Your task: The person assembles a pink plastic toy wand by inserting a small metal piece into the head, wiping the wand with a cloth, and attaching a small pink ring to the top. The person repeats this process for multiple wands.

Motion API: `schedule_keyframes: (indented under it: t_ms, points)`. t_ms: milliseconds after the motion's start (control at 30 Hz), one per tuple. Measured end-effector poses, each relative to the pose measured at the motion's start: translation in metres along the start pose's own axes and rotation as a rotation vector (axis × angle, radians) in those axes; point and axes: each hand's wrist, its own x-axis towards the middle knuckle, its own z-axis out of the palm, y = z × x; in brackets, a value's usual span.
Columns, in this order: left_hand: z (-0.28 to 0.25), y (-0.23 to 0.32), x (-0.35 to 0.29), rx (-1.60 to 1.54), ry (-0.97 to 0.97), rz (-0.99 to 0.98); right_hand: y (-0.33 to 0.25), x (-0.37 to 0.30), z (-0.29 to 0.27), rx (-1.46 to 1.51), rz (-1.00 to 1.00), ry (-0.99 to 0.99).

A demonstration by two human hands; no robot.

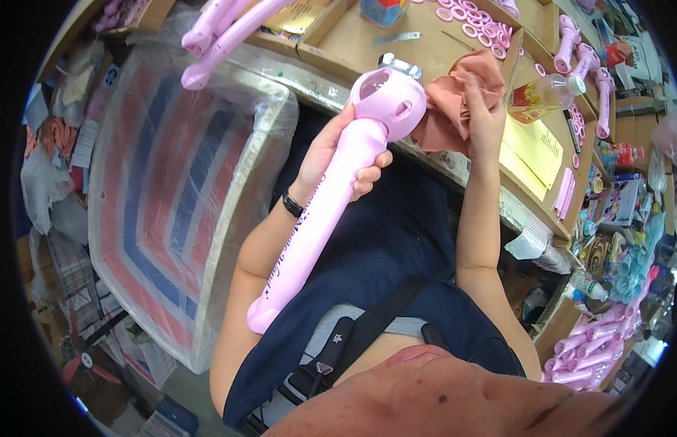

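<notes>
My left hand is wrapped round the neck of a pink plastic wand. The wand slants across my front, its round, hollow head at the top and its narrower end against my upper arm. Dark lettering runs along its shaft, and openings show in the head. Close beside that head, my right hand pinches a crumpled salmon-coloured cloth. Whether the cloth touches the wand I cannot tell. A shiny metal fitting shows just beyond the wand's head, partly hidden by it.
On the wooden-edged worktable lie pink rings, a small metal strip, yellow paper and a clear bottle. More pink wands stick out at the far left. A plastic-wrapped striped panel stands at my left.
</notes>
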Motion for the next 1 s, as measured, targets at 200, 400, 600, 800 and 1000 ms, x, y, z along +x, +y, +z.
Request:
schedule_keyframes:
  t_ms: [200, 400, 600, 800, 1000]
  points:
    - [0.006, -0.003, 0.002, -0.099, -0.037, 0.011, 0.004, -0.003, -0.012, 0.297, 0.013, 0.014]
    - [0.006, -0.003, 0.004, -0.110, -0.047, 0.023, 0.003, -0.004, -0.006, 0.387, -0.003, 0.089]
    - [0.004, -0.002, 0.005, -0.113, -0.051, 0.014, 0.007, -0.004, -0.017, 0.306, -0.004, -0.016]
    - [0.006, 0.002, 0.003, -0.162, -0.093, -0.014, -0.001, 0.004, -0.021, -0.075, -0.312, 0.166]
    - [0.015, 0.010, 0.001, -0.356, -0.144, -0.081, -0.032, 0.072, -0.036, 0.548, -0.001, -0.229]
